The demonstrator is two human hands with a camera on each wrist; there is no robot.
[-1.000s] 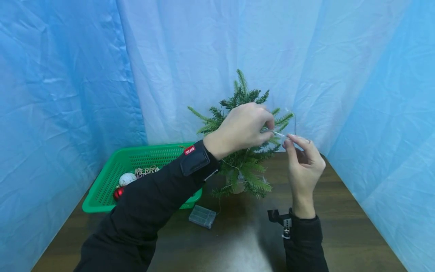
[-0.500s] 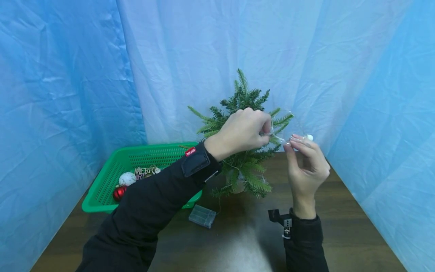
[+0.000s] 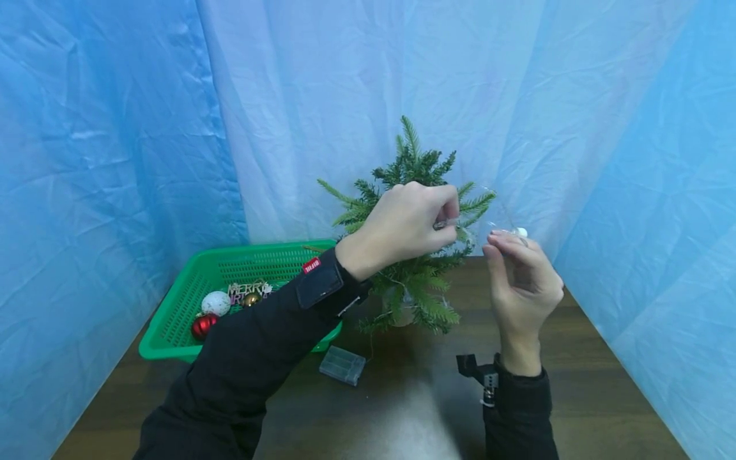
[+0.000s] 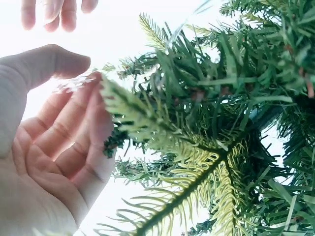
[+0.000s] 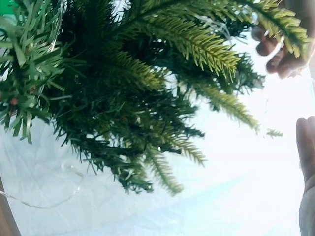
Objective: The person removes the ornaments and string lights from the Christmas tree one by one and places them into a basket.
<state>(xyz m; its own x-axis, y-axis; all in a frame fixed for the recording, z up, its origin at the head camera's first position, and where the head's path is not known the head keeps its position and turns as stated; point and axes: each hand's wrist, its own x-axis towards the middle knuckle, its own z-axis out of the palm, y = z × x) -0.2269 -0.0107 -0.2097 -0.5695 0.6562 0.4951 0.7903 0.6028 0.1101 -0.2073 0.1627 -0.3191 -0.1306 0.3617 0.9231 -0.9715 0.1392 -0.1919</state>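
A small green artificial Christmas tree [image 3: 425,294] stands in the middle, with thin wire of string lights [image 3: 392,279] wound on its branches. My left hand [image 3: 397,223] reaches across the tree's front. In the left wrist view its thumb and fingers pinch a shiny clear piece of the lights [image 4: 74,84] beside a branch tip. To the right of the tree my right hand [image 3: 523,275] is raised, thumb and fingertips together on a clear strand. A small white round piece [image 3: 520,232] shows behind its fingers. A wire loop runs from there up to a right-hand branch.
A green plastic basket [image 3: 167,332] sits at the left, holding a white ball [image 3: 216,303], a red ball [image 3: 204,326] and a "Merry" sign [image 3: 246,289]. A clear battery box [image 3: 342,366] lies on the dark wooden table [image 3: 402,415], wired to the tree. Blue curtains [image 3: 368,76] surround it.
The hands have drawn slightly apart, the left a little left and the right a little right. The strand that ran between their fingertips no longer shows taut. The white round piece has come into sight.
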